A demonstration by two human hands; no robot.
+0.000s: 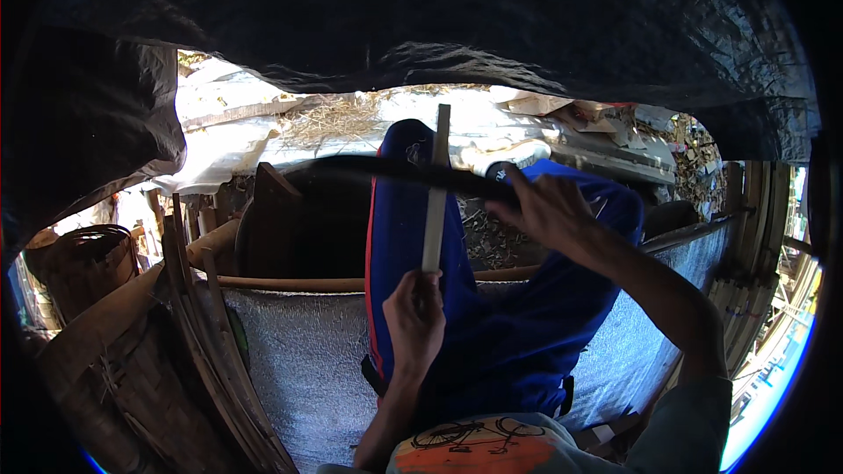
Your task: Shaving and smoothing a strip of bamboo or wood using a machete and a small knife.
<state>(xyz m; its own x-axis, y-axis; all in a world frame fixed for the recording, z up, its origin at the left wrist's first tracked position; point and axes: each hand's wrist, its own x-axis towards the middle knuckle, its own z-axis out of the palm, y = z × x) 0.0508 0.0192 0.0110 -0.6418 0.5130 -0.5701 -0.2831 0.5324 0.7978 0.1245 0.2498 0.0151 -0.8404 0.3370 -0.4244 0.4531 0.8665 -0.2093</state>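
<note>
My left hand (pixel 414 320) is closed round the lower end of a pale flat strip of wood or bamboo (pixel 434 233), which stands nearly upright in front of my left leg. My right hand (pixel 551 213) grips the handle end of a long dark-bladed knife (pixel 457 180). Its blade reaches leftward across the upper part of the strip and in front of my left knee. Whether the edge touches the strip I cannot tell. The blade's far end blurs into the dark background. Blue trousers (pixel 518 316) cover my legs.
I sit on a silvery foil-covered seat (pixel 299 360) with a pole along its far edge. Long strips (pixel 211 333) lean at the left near a woven basket (pixel 83 268). More slats (pixel 755 219) stand at the right. A dark sheet (pixel 395 17) hangs overhead; shavings (pixel 329 118) lie beyond.
</note>
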